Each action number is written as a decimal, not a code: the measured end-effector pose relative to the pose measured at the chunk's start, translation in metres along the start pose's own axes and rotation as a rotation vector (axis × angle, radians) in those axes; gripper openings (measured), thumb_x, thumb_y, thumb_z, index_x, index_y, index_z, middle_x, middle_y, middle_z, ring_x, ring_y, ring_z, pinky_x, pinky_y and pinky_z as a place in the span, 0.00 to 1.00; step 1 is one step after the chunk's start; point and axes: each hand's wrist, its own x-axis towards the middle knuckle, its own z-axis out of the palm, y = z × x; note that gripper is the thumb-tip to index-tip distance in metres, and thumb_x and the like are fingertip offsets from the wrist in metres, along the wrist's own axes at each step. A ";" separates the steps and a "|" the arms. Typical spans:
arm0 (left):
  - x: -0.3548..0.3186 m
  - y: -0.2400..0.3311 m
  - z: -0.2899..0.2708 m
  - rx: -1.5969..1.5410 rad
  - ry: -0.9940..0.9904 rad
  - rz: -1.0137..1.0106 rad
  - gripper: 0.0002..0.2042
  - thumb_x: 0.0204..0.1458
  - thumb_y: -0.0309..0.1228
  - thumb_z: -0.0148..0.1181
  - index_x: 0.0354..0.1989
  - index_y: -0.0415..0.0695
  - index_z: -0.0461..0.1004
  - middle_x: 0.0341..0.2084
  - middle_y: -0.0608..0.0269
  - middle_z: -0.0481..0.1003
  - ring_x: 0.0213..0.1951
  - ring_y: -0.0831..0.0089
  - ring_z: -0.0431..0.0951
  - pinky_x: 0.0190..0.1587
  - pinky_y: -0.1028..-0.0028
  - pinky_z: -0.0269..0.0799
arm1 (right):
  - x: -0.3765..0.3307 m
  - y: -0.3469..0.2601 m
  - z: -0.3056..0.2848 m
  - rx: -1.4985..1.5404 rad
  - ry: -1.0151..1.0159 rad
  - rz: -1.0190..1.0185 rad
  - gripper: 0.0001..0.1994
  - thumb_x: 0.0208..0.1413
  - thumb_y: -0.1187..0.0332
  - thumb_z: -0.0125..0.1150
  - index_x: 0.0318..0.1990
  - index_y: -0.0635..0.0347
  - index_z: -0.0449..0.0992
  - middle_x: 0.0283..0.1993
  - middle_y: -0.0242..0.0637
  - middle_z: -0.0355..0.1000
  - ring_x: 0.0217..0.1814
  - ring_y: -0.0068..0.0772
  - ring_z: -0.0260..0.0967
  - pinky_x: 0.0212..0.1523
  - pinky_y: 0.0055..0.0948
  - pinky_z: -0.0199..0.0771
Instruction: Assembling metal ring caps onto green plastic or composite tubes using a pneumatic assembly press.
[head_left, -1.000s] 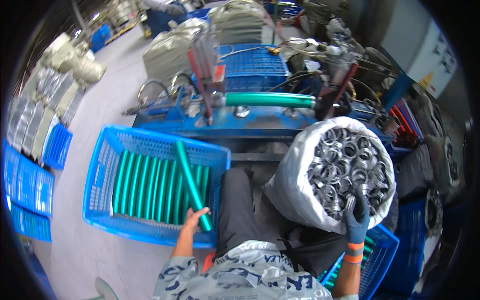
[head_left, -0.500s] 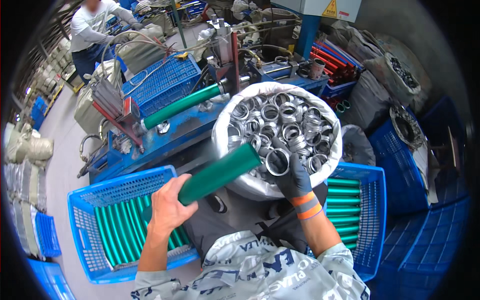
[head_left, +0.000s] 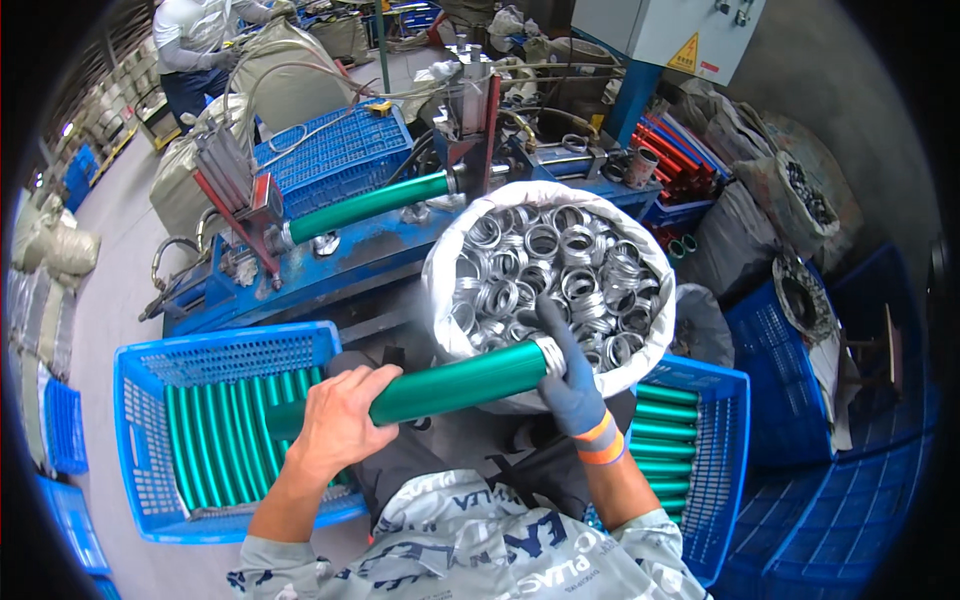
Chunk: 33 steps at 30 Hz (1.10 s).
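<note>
At frame centre, the bare left hand [head_left: 335, 425] grips the green tube [head_left: 450, 383]. The gloved right hand [head_left: 570, 385] closes around a metal ring [head_left: 551, 354] at the tube's right end. Keep the tube level and the ring square to seat it evenly.

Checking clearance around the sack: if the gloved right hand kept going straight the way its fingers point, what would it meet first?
The right hand, at the green tube end, points up and away. It would likely meet the metal rings in the white sack first, though depth is unclear.
</note>
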 end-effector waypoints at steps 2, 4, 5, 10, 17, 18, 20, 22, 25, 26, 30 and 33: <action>0.000 -0.004 0.004 -0.004 -0.026 -0.001 0.31 0.41 0.31 0.77 0.60 0.50 0.83 0.39 0.56 0.83 0.42 0.50 0.86 0.46 0.53 0.84 | -0.004 -0.003 0.004 0.046 -0.043 0.104 0.53 0.68 0.57 0.71 0.91 0.70 0.45 0.91 0.54 0.55 0.91 0.45 0.55 0.89 0.43 0.50; -0.001 -0.003 0.002 -0.012 -0.030 -0.012 0.32 0.40 0.30 0.77 0.60 0.50 0.83 0.39 0.56 0.83 0.42 0.50 0.87 0.46 0.53 0.84 | -0.004 0.003 0.004 -0.024 -0.033 0.084 0.53 0.70 0.57 0.71 0.91 0.71 0.44 0.91 0.54 0.54 0.91 0.45 0.55 0.89 0.43 0.50; -0.001 -0.003 0.002 -0.018 -0.037 -0.017 0.32 0.39 0.30 0.77 0.60 0.49 0.83 0.39 0.56 0.83 0.42 0.50 0.87 0.46 0.54 0.84 | -0.004 0.006 0.003 -0.091 -0.017 0.061 0.53 0.71 0.57 0.71 0.91 0.73 0.44 0.91 0.54 0.54 0.91 0.45 0.54 0.89 0.43 0.49; -0.003 -0.008 0.006 -0.033 -0.017 -0.026 0.32 0.40 0.29 0.76 0.61 0.49 0.83 0.39 0.56 0.83 0.43 0.49 0.86 0.46 0.54 0.84 | -0.001 0.017 0.003 -0.276 -0.028 0.011 0.49 0.74 0.60 0.66 0.90 0.75 0.43 0.93 0.56 0.52 0.93 0.47 0.52 0.90 0.43 0.49; -0.012 -0.012 0.023 0.000 0.068 -0.044 0.32 0.43 0.29 0.77 0.63 0.50 0.82 0.40 0.56 0.83 0.42 0.50 0.86 0.48 0.53 0.84 | 0.014 0.005 0.005 -0.247 -0.050 0.126 0.46 0.74 0.65 0.62 0.91 0.70 0.44 0.88 0.55 0.61 0.88 0.46 0.62 0.87 0.41 0.56; -0.018 -0.017 0.016 0.012 0.066 -0.053 0.32 0.43 0.29 0.77 0.63 0.50 0.82 0.40 0.56 0.83 0.42 0.50 0.86 0.48 0.53 0.84 | 0.023 -0.001 0.011 -0.305 -0.156 0.104 0.46 0.75 0.65 0.61 0.92 0.69 0.44 0.85 0.53 0.65 0.84 0.47 0.66 0.87 0.41 0.57; -0.021 -0.020 0.014 -0.049 0.095 -0.070 0.32 0.43 0.29 0.77 0.63 0.50 0.83 0.40 0.57 0.85 0.43 0.49 0.87 0.48 0.52 0.85 | 0.044 0.011 -0.005 -0.315 -0.151 0.053 0.42 0.76 0.65 0.61 0.91 0.65 0.48 0.81 0.51 0.70 0.79 0.45 0.71 0.84 0.41 0.62; -0.036 -0.028 0.011 -0.107 0.110 -0.119 0.32 0.42 0.30 0.79 0.62 0.48 0.83 0.43 0.56 0.86 0.45 0.49 0.88 0.49 0.55 0.85 | 0.068 0.018 -0.019 0.123 -0.093 0.166 0.38 0.80 0.57 0.62 0.89 0.64 0.58 0.77 0.44 0.75 0.80 0.35 0.69 0.81 0.36 0.66; -0.040 -0.031 0.010 -0.256 0.113 -0.160 0.31 0.43 0.31 0.82 0.61 0.45 0.84 0.46 0.54 0.88 0.47 0.52 0.91 0.51 0.59 0.86 | 0.088 0.041 -0.040 -0.776 -0.126 -0.093 0.27 0.73 0.63 0.66 0.77 0.54 0.77 0.74 0.47 0.78 0.71 0.50 0.80 0.72 0.47 0.78; -0.040 -0.031 0.010 -0.343 0.109 -0.172 0.30 0.44 0.32 0.83 0.60 0.43 0.84 0.46 0.54 0.89 0.47 0.56 0.92 0.52 0.61 0.86 | 0.095 0.045 -0.047 -1.115 -0.206 -0.220 0.25 0.70 0.64 0.68 0.74 0.50 0.80 0.73 0.47 0.78 0.68 0.56 0.82 0.69 0.51 0.81; -0.055 -0.042 0.023 -0.904 0.255 -0.326 0.32 0.46 0.37 0.87 0.60 0.41 0.84 0.46 0.62 0.87 0.48 0.66 0.88 0.56 0.65 0.83 | 0.113 0.061 -0.034 -1.505 -0.274 -0.372 0.17 0.58 0.60 0.75 0.54 0.49 0.87 0.63 0.42 0.81 0.59 0.52 0.83 0.59 0.54 0.84; -0.049 -0.050 0.025 -1.159 0.443 -0.287 0.40 0.47 0.45 0.89 0.65 0.35 0.79 0.50 0.59 0.84 0.51 0.68 0.84 0.57 0.65 0.80 | 0.114 0.057 -0.041 -1.564 -0.377 -0.297 0.15 0.56 0.58 0.80 0.49 0.50 0.88 0.67 0.44 0.81 0.64 0.53 0.82 0.63 0.53 0.84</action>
